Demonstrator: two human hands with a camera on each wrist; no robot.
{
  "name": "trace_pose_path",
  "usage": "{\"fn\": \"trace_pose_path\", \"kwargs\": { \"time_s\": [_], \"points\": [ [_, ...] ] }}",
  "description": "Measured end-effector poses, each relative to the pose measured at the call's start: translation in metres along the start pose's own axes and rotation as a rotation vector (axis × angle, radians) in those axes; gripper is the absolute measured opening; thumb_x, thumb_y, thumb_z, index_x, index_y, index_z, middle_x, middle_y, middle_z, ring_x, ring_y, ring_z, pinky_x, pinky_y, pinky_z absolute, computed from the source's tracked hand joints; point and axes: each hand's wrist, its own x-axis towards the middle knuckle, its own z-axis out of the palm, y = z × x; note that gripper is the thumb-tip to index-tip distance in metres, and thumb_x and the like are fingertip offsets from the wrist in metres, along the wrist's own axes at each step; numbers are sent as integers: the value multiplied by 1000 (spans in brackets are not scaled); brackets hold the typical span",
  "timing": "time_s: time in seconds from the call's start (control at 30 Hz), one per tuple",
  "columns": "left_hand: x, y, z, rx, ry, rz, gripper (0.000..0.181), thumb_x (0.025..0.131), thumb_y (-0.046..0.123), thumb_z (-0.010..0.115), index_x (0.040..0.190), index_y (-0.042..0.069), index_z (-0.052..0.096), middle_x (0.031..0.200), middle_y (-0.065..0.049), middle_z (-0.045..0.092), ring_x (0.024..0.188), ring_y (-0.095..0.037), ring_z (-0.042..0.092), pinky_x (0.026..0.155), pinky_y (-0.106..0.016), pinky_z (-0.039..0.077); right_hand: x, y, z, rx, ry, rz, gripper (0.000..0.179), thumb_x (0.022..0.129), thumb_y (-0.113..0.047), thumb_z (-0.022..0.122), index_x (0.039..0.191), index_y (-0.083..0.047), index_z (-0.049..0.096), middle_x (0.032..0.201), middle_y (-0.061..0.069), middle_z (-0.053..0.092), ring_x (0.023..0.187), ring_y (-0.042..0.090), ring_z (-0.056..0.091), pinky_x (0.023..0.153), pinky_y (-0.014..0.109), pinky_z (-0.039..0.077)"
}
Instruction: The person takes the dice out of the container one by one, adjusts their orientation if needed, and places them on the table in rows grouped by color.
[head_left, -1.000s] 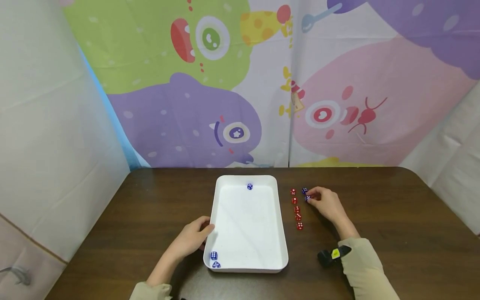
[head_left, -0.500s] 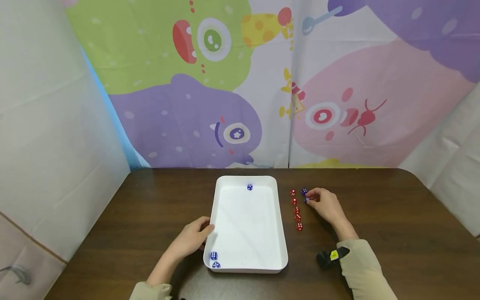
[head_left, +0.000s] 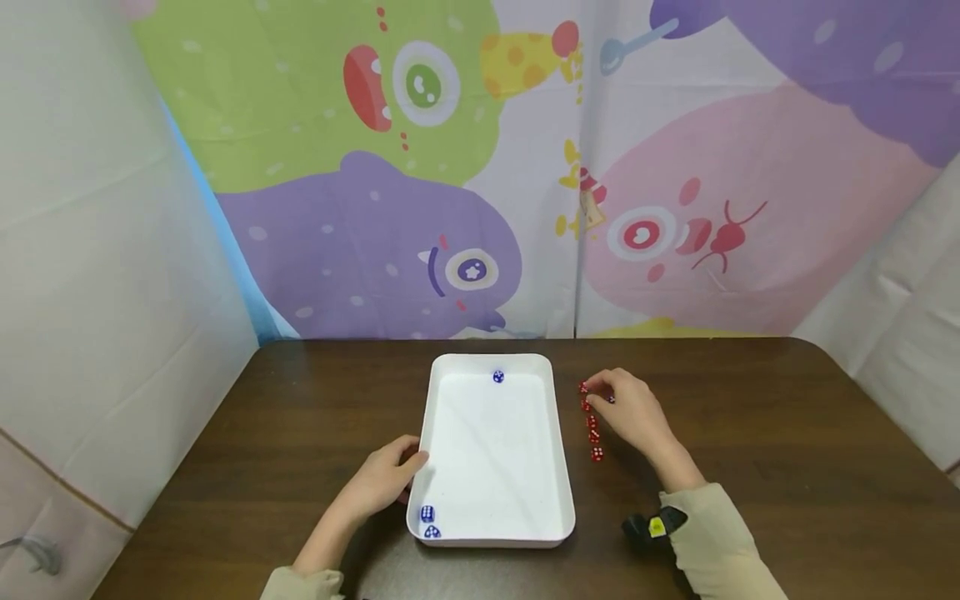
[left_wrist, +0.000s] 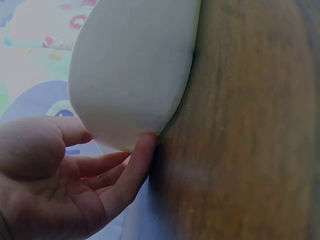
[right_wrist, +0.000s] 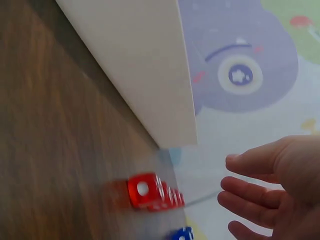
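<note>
My left hand [head_left: 380,479] holds the left rim of a white tray [head_left: 491,450], thumb on top and fingers against its outer side. Inside the tray lie a blue die [head_left: 498,377] at the far end and two more, one blue die [head_left: 427,513] above another blue die [head_left: 432,532], in the near left corner. To the tray's right, several red dice [head_left: 597,454] form a row. Over the row's far end hovers my right hand [head_left: 632,414], fingers parted around nothing. It partly covers a blue die [head_left: 611,400]; in the right wrist view a blue die [right_wrist: 183,234] sits beside the red dice [right_wrist: 145,190].
A dark wooden table [head_left: 315,400] carries everything. Behind it hangs a cartoon-printed curtain [head_left: 390,225]. A black strap with a yellow label [head_left: 657,526] is at my right sleeve.
My right hand has let go of the nearer blue die beside the red row and moved left, over the far red dice. My left hand stays on the tray.
</note>
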Motion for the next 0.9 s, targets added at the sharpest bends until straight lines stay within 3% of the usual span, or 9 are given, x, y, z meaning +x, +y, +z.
{"fn": "trace_pose_path", "kwargs": {
  "time_s": [0.53, 0.9],
  "points": [
    [0, -2, 1, -14, -5, -3, 36, 88, 21, 45, 115, -3, 44, 94, -15, 54, 64, -17, 55, 49, -29, 49, -25, -61, 17, 11, -109, -131, 8, 77, -18, 62, 84, -18, 62, 77, -11, 54, 70, 3, 50, 62, 22, 44],
    [1, -2, 1, -17, -6, 3, 36, 88, 21, 45, 115, -3, 44, 93, -14, 55, 63, -17, 55, 49, -30, 48, -45, -90, 33, -29, -329, -329, 12, 79, -24, 58, 88, -16, 61, 78, -12, 54, 73, 5, 52, 61, 21, 42]
  ]
}}
